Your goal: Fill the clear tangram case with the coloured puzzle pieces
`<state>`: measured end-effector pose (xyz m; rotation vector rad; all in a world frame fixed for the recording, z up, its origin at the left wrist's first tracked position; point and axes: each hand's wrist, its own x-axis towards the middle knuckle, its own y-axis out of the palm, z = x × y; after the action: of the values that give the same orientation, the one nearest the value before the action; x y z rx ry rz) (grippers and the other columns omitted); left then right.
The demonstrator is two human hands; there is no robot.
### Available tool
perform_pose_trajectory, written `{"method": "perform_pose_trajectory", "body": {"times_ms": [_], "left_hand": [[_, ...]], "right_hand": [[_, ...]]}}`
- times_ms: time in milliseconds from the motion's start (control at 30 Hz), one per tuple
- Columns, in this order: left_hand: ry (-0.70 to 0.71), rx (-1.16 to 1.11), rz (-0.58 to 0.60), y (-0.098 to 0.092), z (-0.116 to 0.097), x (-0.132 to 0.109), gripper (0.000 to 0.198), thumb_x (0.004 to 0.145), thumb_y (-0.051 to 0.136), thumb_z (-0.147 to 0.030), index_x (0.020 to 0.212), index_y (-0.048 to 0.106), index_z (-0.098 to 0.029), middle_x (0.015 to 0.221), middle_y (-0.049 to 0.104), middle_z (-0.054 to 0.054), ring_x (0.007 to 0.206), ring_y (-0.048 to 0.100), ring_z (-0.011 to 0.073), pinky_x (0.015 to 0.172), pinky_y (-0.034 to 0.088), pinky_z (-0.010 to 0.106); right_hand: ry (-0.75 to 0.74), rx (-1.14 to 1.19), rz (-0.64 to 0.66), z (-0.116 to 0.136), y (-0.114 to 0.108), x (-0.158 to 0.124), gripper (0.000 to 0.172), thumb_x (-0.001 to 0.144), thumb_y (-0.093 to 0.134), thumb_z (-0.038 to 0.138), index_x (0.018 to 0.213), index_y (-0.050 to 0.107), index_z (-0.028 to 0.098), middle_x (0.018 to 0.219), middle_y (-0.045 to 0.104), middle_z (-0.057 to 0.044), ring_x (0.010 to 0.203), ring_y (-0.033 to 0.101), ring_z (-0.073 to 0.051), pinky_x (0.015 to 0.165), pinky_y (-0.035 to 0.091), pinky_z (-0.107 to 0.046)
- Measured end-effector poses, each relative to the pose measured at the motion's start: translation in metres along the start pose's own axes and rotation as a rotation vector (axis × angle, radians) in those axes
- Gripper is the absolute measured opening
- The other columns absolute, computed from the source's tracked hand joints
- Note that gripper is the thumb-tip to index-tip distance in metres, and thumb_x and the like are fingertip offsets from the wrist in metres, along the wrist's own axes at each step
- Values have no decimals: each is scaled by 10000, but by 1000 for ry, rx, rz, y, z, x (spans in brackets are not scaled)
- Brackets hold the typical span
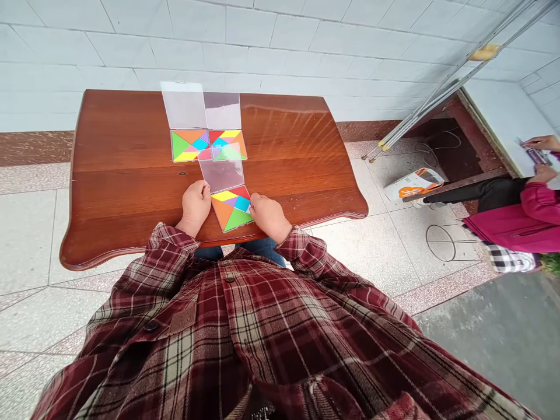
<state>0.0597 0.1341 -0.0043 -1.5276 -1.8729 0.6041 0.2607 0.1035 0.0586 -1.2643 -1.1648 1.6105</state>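
Observation:
Near the front edge of the brown wooden table (301,175) lies an open case of coloured tangram pieces (233,210), its clear lid (222,175) raised. At the case's left, by the lid's lower corner, is my left hand (196,203), fingers curled; what they pinch is too small to make out. My right hand (268,214) has its thumb and fingers closed on the right edge of the same case. Farther back stand two more open tangram cases side by side, a left one (186,146) and a right one (234,137), both with lids up.
A tiled wall runs behind the table. At the right are metal poles (420,111), a white and orange box (413,184), a wire ring stand (441,242) on the floor, and a person in a magenta sleeve (542,204) at a white-topped table (494,116).

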Motion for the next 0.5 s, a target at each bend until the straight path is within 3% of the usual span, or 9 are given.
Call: {"method": "perform_pose_trajectory", "body": {"times_ms": [300, 500], "left_hand": [[9, -10, -13, 2, 3, 0, 150, 870, 422, -239, 763, 518, -198, 794, 598, 36, 768, 535, 171, 728, 381, 294], [1, 7, -11, 2, 4, 1, 137, 863, 435, -230, 760, 519, -195, 801, 604, 40, 770, 540, 172, 724, 387, 292]], "right_hand": [[-173, 133, -2, -16, 4, 5, 160, 935, 522, 274, 1003, 625, 172, 1045, 659, -75, 933, 608, -189, 764, 421, -266], [-157, 219, 8, -25, 6, 5, 185, 937, 492, 220, 988, 665, 176, 1026, 663, -67, 905, 592, -171, 767, 402, -257]]}}
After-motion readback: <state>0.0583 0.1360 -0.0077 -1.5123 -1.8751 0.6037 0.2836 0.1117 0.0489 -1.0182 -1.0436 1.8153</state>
